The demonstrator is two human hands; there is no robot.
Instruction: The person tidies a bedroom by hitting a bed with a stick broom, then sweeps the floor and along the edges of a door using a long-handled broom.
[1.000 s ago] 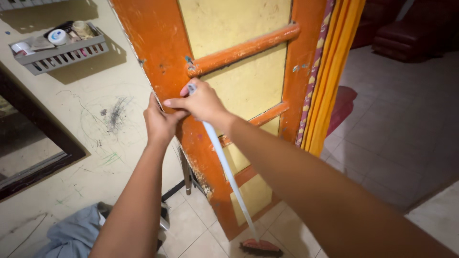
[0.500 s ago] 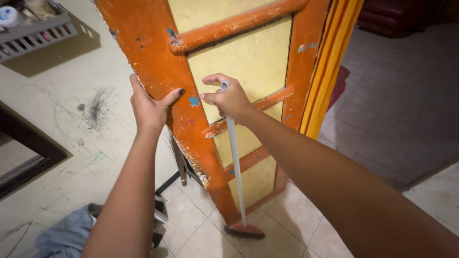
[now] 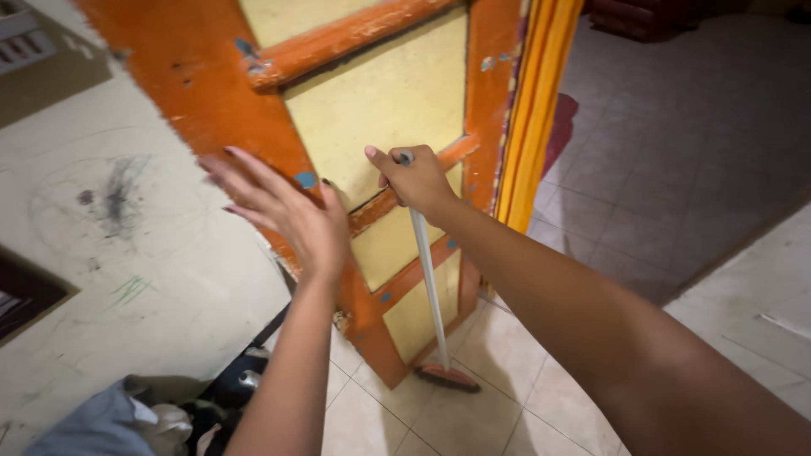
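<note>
Your right hand (image 3: 416, 179) at frame centre has its fingers wrapped tight around the broom (image 3: 431, 287) handle's top; the red head rests on floor tiles lower centre. Your left hand (image 3: 283, 211), fingers spread, hovers before the orange door (image 3: 211, 93).

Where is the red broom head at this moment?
In the head view the red broom head rests on the pale tiled floor at bottom centre, by the foot of the orange wooden door; the right hand grips its white handle.
</note>
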